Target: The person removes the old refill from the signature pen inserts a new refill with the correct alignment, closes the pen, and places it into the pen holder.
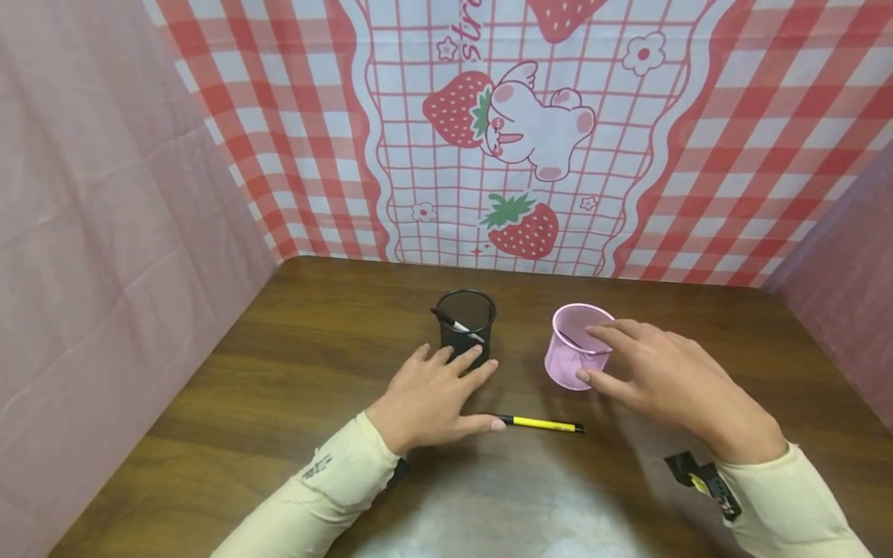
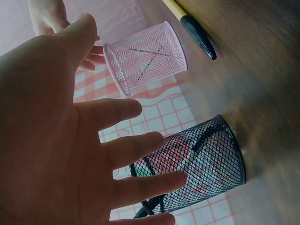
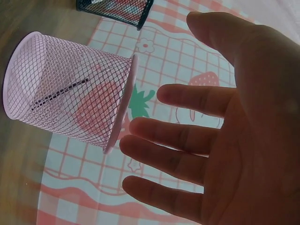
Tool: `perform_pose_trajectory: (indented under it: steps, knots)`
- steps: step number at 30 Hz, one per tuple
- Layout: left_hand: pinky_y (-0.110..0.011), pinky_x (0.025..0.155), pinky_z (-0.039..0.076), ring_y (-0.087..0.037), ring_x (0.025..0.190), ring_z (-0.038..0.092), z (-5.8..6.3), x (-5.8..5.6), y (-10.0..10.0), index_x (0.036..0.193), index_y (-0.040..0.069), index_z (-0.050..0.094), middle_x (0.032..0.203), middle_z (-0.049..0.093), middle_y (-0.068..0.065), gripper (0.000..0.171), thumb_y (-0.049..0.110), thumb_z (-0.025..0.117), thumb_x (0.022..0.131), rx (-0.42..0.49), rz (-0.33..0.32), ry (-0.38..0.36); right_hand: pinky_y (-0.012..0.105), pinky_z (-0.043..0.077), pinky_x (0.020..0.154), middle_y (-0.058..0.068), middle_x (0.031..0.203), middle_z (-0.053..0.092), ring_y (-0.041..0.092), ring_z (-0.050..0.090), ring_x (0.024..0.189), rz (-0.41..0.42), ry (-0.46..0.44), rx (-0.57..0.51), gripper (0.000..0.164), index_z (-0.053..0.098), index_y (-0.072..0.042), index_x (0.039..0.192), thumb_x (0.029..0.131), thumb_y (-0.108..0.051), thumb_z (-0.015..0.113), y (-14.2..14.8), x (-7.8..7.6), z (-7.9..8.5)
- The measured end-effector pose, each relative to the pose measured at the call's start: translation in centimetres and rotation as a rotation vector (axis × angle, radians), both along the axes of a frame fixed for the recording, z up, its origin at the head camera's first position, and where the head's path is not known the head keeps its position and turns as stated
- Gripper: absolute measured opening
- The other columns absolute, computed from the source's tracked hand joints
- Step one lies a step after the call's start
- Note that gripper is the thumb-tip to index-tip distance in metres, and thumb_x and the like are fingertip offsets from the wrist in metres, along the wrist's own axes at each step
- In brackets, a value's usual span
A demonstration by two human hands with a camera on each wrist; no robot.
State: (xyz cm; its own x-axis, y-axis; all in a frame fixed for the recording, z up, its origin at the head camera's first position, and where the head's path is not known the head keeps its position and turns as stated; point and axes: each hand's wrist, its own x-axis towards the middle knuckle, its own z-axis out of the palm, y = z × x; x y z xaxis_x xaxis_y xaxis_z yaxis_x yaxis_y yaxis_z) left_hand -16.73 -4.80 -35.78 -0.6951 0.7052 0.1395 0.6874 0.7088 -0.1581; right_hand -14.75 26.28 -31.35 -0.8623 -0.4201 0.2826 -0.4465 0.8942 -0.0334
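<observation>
From over the person's head, I see the left hand (image 1: 436, 399) spread wide, holding nothing, in front of the black mesh cup (image 1: 474, 310), which stands upright with a black-and-white pen (image 1: 456, 326) leaning inside. On the brown table (image 1: 300, 364), a yellow pen (image 1: 544, 423) lies by the left thumb. The right hand (image 1: 673, 380), fingers loosely extended and thumb apart, reaches across the pink mesh cup (image 1: 563, 366); whether it touches, I can't tell. At the left wrist, the fingers fan out bare before the black cup, the yellow pen lying beyond the thumb. At the right wrist, four parted fingers point at the pink cup's rim, gripping nothing; a thin dark stick shows through its mesh.
</observation>
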Motion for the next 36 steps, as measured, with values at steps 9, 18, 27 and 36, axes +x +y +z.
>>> perform_pose_trajectory:
  steps: [9,18,27,36]
  knots:
    - [-0.045,0.093,0.050,-0.024,0.113,0.064,-0.2,0.0,0.2,0.144,0.021,0.056,0.136,0.063,-0.002,0.082,0.080,0.037,0.091,-0.010,-0.049,0.059,0.058,0.055,0.070,0.014,0.118,0.068,0.035,0.068,0.098,0.057,0.045,-0.005,0.054,0.068,-0.010,0.126,0.089,-0.048,0.072,-0.3,0.1,-0.3]
    - [-0.038,0.075,0.054,-0.021,0.092,0.069,-0.6,-0.1,0.1,0.134,0.019,0.064,0.116,0.071,0.002,0.074,0.076,0.043,0.092,0.022,-0.099,0.116,0.056,0.055,0.069,0.014,0.114,0.068,0.034,0.068,0.097,0.061,0.078,-0.013,0.048,0.068,-0.010,0.124,0.088,-0.041,0.073,-0.3,0.3,0.0]
    - [-0.034,0.057,0.050,-0.017,0.070,0.064,-0.8,-0.2,0.2,0.113,0.021,0.067,0.087,0.069,0.006,0.059,0.073,0.046,0.093,0.034,-0.126,0.133,0.053,0.055,0.061,0.011,0.105,0.068,0.028,0.066,0.089,0.062,0.085,-0.024,0.041,0.070,-0.012,0.118,0.087,-0.038,0.074,-0.6,0.4,0.0]
    - [-0.032,0.050,0.046,-0.015,0.065,0.062,-1.0,-0.2,0.5,0.105,0.023,0.068,0.081,0.066,0.007,0.044,0.064,0.056,0.094,0.065,-0.162,0.155,0.047,0.052,0.055,0.003,0.092,0.066,0.020,0.063,0.076,0.050,0.080,-0.023,0.029,0.069,-0.014,0.107,0.087,-0.035,0.075,-0.7,0.3,-0.1]
